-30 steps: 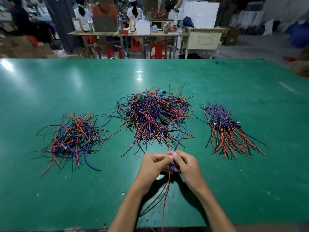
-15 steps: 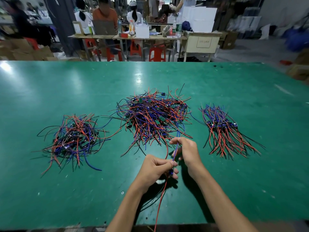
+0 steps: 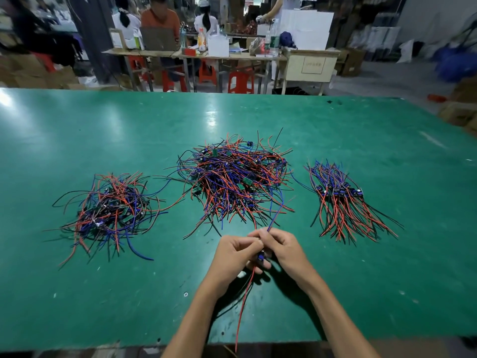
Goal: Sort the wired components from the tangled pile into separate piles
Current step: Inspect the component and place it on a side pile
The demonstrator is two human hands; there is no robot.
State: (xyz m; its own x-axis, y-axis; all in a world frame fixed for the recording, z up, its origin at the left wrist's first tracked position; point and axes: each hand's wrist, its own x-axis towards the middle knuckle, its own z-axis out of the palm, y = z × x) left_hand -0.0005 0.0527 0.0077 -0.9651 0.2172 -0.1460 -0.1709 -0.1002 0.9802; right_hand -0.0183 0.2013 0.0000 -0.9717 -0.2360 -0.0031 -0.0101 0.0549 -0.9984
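A big tangled pile [image 3: 236, 178] of red, blue and black wired components lies mid-table. A looser sorted pile [image 3: 111, 210] sits to its left, and a neat pile [image 3: 340, 200] with aligned wires to its right. Just in front of the tangled pile my left hand [image 3: 236, 257] and my right hand [image 3: 282, 250] meet, both pinching one wired component [image 3: 261, 256], a small blue part between the fingers. Its blue wire runs up toward the tangle from my right fingertips. Its red and black wires hang down toward the table's near edge.
The green table [image 3: 361, 293] has bare surface all around the piles and in front of me. Beyond its far edge stand workbenches, red stools [image 3: 240, 82], boxes and several seated people.
My right hand, which half a second ago had slid up along the blue wire, has come back down beside my left hand at the component.
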